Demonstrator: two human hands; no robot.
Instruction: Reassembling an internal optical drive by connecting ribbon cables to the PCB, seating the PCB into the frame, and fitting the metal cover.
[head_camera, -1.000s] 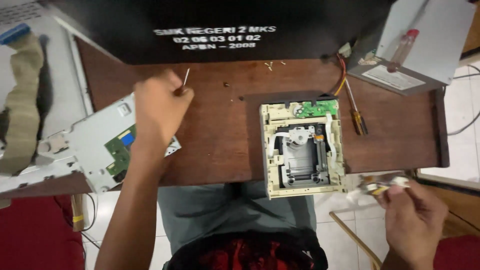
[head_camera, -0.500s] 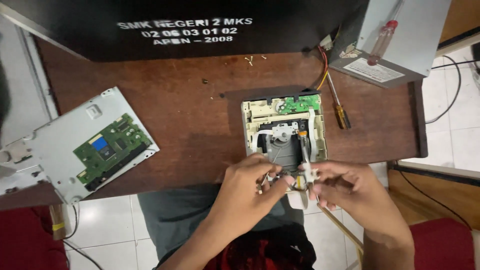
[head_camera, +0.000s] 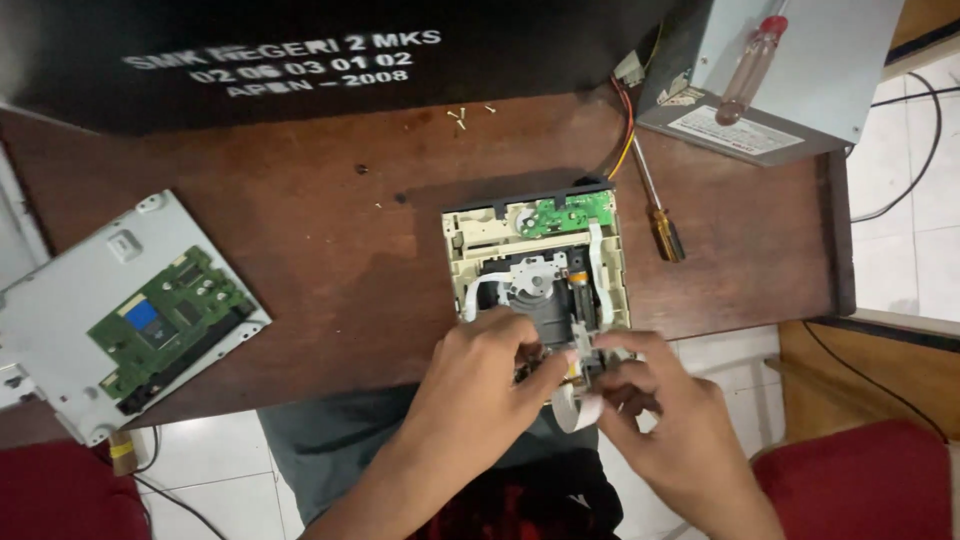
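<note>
I am seeing both hands now meeting at the lower centre of the frame, where a second ago they were far apart, the left up on the desk (head_camera: 330, 230) and the right off its edge. My left hand (head_camera: 480, 375) and right hand (head_camera: 655, 405) are pinching a small metal part (head_camera: 583, 352) with a white ribbon cable (head_camera: 578, 412) at the near edge of the opened disc drive (head_camera: 535, 255). The fitting work is starting; the circuit board (head_camera: 165, 322) at left is lying untouched.

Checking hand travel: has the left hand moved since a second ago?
Yes. The left hand came from the bare brown wooden table beyond the grey metal cover plate, rightward to the opened beige plastic disc drive.
</note>
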